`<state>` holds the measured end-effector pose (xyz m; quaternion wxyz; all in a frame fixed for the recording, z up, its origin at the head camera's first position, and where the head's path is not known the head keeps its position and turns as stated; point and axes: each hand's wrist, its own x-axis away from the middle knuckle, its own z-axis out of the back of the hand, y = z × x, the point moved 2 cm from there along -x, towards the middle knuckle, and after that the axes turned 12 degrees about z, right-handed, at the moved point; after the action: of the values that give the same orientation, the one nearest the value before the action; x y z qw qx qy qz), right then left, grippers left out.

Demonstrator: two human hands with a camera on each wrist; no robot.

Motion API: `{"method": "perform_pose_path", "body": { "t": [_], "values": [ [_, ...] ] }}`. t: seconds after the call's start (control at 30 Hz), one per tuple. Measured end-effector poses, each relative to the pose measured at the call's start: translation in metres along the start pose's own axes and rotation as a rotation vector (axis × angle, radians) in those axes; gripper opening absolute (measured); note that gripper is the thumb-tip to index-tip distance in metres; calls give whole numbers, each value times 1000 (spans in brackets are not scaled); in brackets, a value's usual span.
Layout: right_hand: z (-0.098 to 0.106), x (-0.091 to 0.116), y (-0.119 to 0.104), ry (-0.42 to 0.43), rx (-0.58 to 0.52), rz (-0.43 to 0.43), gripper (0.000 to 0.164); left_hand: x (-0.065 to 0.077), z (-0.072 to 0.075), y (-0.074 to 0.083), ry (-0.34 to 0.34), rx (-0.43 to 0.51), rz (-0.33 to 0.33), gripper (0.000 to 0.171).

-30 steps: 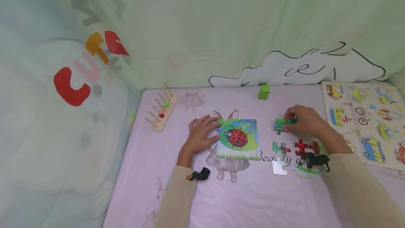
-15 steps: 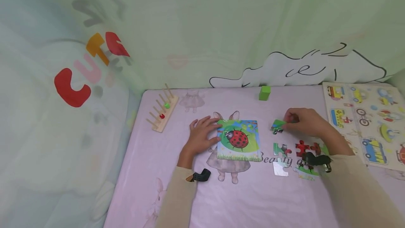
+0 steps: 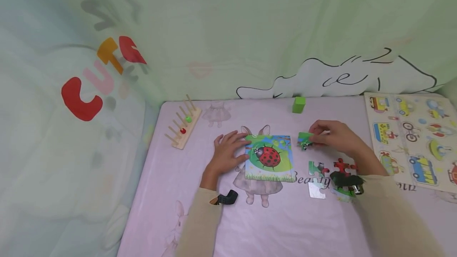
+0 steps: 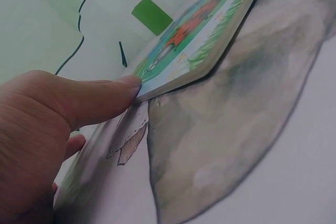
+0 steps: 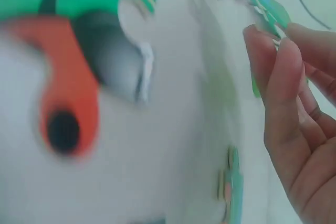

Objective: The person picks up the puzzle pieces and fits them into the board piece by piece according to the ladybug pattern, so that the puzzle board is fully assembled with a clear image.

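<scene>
In the head view a square ladybug puzzle (image 3: pixel 269 158) lies on the table. My left hand (image 3: pixel 228 150) rests at its left edge with fingers spread, the thumb (image 4: pixel 113 98) touching the edge in the left wrist view. Between the thumb and fingers of my right hand (image 3: pixel 335 136) is pinched a green-and-blue jigsaw piece (image 3: pixel 304 140), a little to the right of the puzzle's upper corner. The right wrist view shows that piece (image 5: pixel 265 9) edge-on at the fingertips. Loose jigsaw pieces (image 3: pixel 317 168) lie below the right hand, some partly hidden by the wrist camera.
A green block (image 3: pixel 298 104) stands near the back edge. At the back left is a wooden peg rack (image 3: pixel 187 128) with a red and a green bead. A vehicle picture board (image 3: pixel 414 138) lies on the right. Patterned cloth (image 3: pixel 257 31) hangs behind the table.
My right hand has picked up the jigsaw piece and moved left with it, nearer the ladybug puzzle. My left hand stays at the puzzle's edge.
</scene>
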<state>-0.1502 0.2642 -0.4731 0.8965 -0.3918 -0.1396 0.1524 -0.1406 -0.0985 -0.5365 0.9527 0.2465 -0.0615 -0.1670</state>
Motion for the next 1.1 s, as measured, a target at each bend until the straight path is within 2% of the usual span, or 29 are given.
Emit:
{"method": "perform_pose_path", "body": {
  "t": [0.17, 0.37, 0.57, 0.83, 1.1],
  "values": [
    [-13, -7, -2, 2, -93, -21, 21, -1, 0, 0, -2, 6, 2, 49],
    [-29, -20, -11, 9, -124, -31, 23, -2, 1, 0, -4, -2, 6, 53],
    [-49, -35, -22, 12, -275, -69, 25, -1, 1, -1, -4, 11, 15, 57],
    [-76, -50, -37, 19, -388, -68, 25, -1, 1, 0, 0, 17, 14, 58],
    [-92, -57, -52, 19, -439, -86, 27, -1, 2, 0, -3, 19, 16, 58]
  ]
}}
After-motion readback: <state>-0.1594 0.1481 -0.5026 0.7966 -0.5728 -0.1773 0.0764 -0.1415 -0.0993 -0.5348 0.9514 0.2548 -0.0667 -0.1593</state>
